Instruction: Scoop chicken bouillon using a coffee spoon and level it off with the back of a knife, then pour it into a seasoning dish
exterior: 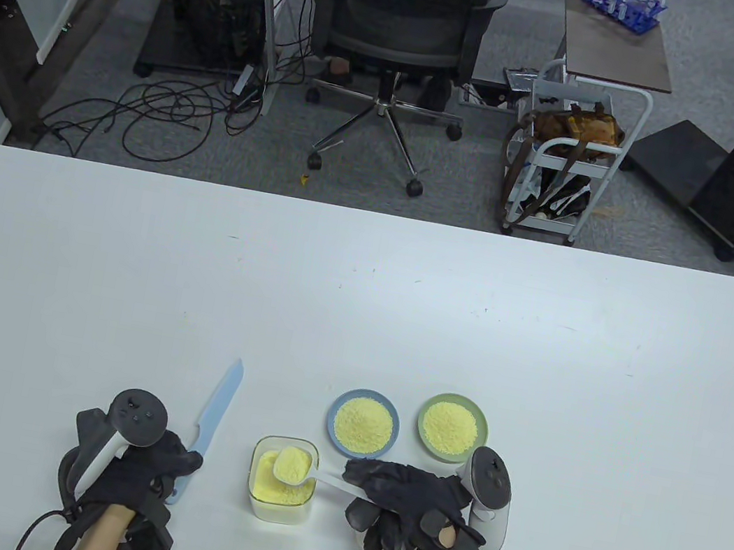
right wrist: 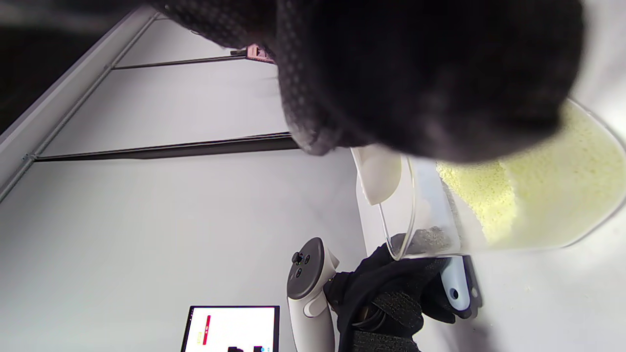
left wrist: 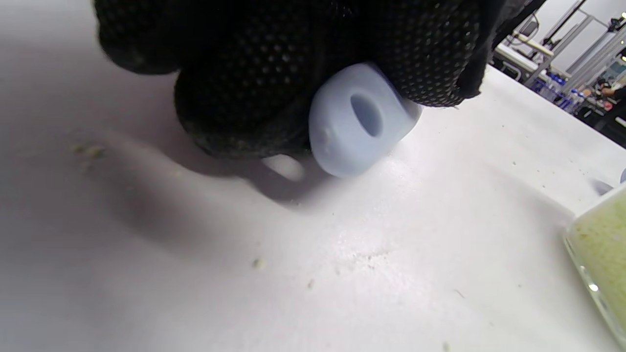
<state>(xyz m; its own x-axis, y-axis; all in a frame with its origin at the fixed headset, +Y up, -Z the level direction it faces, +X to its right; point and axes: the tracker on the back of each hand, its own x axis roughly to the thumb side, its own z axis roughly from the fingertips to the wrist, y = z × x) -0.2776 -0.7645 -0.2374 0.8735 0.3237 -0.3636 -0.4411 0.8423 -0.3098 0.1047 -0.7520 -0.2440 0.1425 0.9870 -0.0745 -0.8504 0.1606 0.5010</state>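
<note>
Presently, right hand [exterior: 419,504] in black sensor glove, fingers curled round handle of small white plastic coffee spoon [exterior: 304,471]. Spoon bowl heaped with yellow granular chicken bouillon [exterior: 292,464], held over open top of clear square plastic container [exterior: 282,480], itself partly filled with same granules. Container standing on white counter [exterior: 362,302] near front edge, between both hands. In right wrist view, glove blocking most of frame; spoon underside and container wall visible beyond it, exact finger placement on handle not discernible there.

Left hand [exterior: 139,462] in black sensor glove, fingers wrapped round handle of pale blue plastic knife [exterior: 212,421]. Blade lying flat along counter, tip pointing away from person, well left of container. In left wrist view, rounded handle end with hanging hole [left wrist: 359,120] protruding from closed fingers [left wrist: 254,73], resting on or just above counter; cannot tell which.

Round blue seasoning dish [exterior: 363,423] and round green seasoning dish [exterior: 452,428] side by side just behind container and right hand, apart from each other, each holding mound of yellow granules. Scattered stray granules [left wrist: 258,263] on counter near left hand.
</note>
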